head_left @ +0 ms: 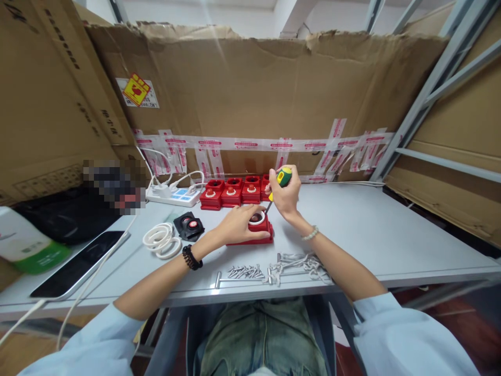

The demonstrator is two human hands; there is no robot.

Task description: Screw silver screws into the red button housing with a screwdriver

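My left hand (pixel 237 223) rests on a red button box (pixel 256 232) in the middle of the grey table (pixel 371 230) and holds it down. My right hand (pixel 285 196) grips a screwdriver with a yellow and green handle (pixel 284 176), its shaft pointing down into the top of that box. Behind them stands a row of several matching red boxes (pixel 230 194) with round buttons. A black part with a red centre (pixel 189 225) lies left of my left hand.
Loose screws (pixel 245 271) and bent metal clips (pixel 299 262) lie near the front edge. A coiled white cable (pixel 161 240), a white power strip (pixel 174 196), a dark phone (pixel 80 261) and a green-and-white pouch (pixel 27 245) sit at left. Taped cardboard walls the back.
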